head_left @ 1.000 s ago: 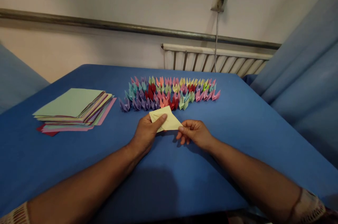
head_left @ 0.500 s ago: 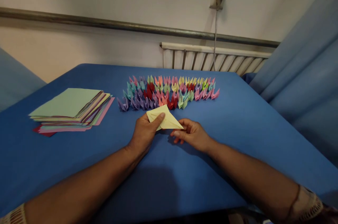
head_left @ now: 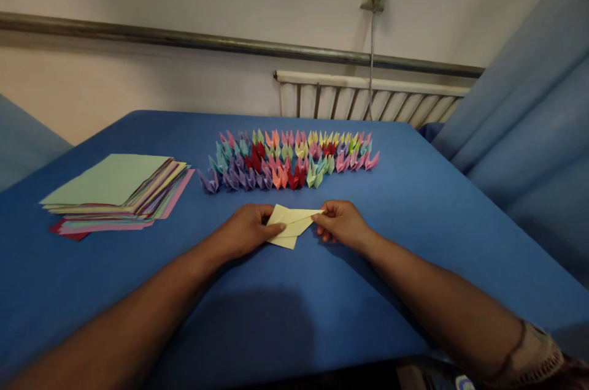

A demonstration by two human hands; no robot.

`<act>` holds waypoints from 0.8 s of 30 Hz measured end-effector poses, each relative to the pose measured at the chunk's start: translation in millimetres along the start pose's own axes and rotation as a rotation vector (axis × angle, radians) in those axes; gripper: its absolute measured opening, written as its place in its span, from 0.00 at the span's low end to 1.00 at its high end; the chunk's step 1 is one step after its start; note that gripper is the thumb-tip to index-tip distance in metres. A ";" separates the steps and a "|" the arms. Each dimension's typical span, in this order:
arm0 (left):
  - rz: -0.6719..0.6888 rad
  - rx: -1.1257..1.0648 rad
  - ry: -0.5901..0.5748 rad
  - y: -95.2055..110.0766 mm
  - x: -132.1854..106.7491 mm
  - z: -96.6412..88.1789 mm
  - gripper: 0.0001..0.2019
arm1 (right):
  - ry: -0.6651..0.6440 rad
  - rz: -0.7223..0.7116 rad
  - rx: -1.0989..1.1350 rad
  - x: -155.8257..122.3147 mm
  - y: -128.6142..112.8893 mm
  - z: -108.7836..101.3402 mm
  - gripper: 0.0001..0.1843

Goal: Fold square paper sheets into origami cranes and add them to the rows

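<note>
A folded piece of pale yellow origami paper (head_left: 291, 224) is stretched between my two hands, low over the blue tabletop. My left hand (head_left: 246, 230) pinches its left side, thumb on top and fingers underneath. With thumb and fingertips, my right hand (head_left: 343, 224) grips the narrow point at the paper's right end. One squarish flap hangs toward me below the left thumb. Just beyond the hands stand several rows of small folded paper cranes (head_left: 297, 178) in purple, red, pink, green, yellow and blue.
A stack of coloured paper sheets (head_left: 108, 181), pale green on top, lies at the left. The blue cloth (head_left: 368, 316) covers the table. Behind it are a wall rail (head_left: 184, 39), a radiator (head_left: 340, 78) and a plugged-in cord (head_left: 372, 40). A blue curtain (head_left: 529, 102) hangs at the right.
The yellow paper has turned and come lower, nearer to me. My right fingers, earlier beside its tip, now pinch the point. My left hand has shifted its hold along the left side.
</note>
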State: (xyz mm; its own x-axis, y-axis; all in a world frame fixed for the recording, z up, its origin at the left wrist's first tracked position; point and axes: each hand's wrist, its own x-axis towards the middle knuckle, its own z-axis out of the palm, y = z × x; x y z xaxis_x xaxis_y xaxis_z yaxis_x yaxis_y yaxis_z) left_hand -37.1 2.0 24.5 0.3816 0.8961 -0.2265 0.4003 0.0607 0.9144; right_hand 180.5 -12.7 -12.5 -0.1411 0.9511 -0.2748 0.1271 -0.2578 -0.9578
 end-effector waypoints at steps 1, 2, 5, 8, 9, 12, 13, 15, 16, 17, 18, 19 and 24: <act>0.027 0.088 0.001 -0.6 -1.5 -1.3 0.10 | 0.018 -0.011 -0.089 0.4 0.8 -1.3 0.12; 0.062 0.187 0.030 -1.5 -2.9 -1.5 0.10 | 0.040 -0.038 -0.183 0.6 1.6 -2.7 0.11; 0.230 0.516 0.184 -4.8 -5.7 3.3 0.17 | 0.107 -0.175 -0.439 1.3 3.3 -5.8 0.11; 0.468 0.707 0.195 -5.7 -5.3 13.0 0.29 | 0.162 -0.275 -0.594 1.2 3.5 -6.9 0.11; 0.531 0.729 0.144 -5.2 -4.8 16.5 0.29 | 0.176 -0.290 -0.624 0.9 3.5 -7.2 0.10; 0.616 0.732 -0.044 -2.7 -3.2 25.3 0.21 | 0.215 -0.320 -0.637 -2.0 4.9 -10.7 0.06; 0.621 0.728 -0.078 -2.0 -2.6 27.3 0.19 | 0.223 -0.337 -0.637 -3.7 6.1 -13.1 0.10; 0.616 0.739 -0.102 -1.3 -1.3 29.6 0.16 | 0.213 -0.402 -0.678 -8.6 9.4 -19.4 0.14; 0.612 0.756 -0.101 -1.4 -0.5 30.0 0.14 | 0.190 -0.450 -0.728 -11.7 11.1 -22.6 0.15; 0.605 0.773 -0.098 -1.7 0.5 30.2 0.13 | 0.151 -0.499 -0.791 -15.0 12.8 -25.6 0.16; 0.594 0.787 -0.093 -2.2 1.6 30.1 0.13 | 0.107 -0.550 -0.852 -18.6 14.1 -27.9 0.18; 0.575 0.797 -0.086 -2.7 2.9 30.2 0.12 | 0.066 -0.591 -0.915 -22.2 15.0 -29.4 0.20; 0.400 0.779 0.009 -3.9 10.9 32.6 0.10 | -0.049 -0.608 -1.190 -37.1 11.5 -28.3 0.21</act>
State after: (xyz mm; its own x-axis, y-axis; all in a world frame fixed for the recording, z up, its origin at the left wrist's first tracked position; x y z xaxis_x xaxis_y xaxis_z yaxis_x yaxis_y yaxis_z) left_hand -7.3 -2.8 7.4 0.6103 0.7893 0.0679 0.6942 -0.5741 0.4341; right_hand 215.0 -46.1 -10.9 -0.5118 0.8477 0.1393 0.8012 0.5295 -0.2788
